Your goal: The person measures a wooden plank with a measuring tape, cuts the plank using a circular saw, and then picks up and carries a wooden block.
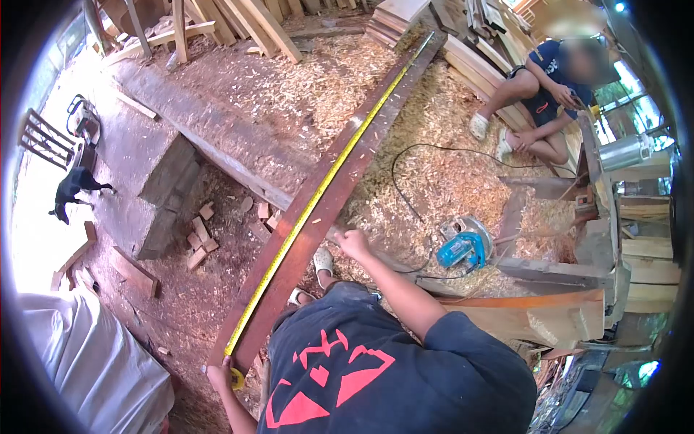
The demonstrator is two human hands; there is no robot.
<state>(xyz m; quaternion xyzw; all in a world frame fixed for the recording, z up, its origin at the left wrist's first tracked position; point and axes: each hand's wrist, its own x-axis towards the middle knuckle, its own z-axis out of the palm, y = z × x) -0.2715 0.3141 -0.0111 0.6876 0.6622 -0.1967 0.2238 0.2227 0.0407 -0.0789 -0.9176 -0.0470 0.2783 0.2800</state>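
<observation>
A long reddish-brown plank runs diagonally from the lower left to the upper right. Along its face lies the extended yellow blade of a tape measure, reaching close to the far end. At the near end, my left hand is closed on the tape measure, against the plank's end. My right hand is beside the plank's right edge around its middle, fingers curled closed. Whether anything is inside those fingers is hidden.
A blue circular saw with a black cord rests on the shavings to the right. A seated person is at upper right. Heavy timber, wood offcuts and a black dog are on the left. Stacked boards stand behind.
</observation>
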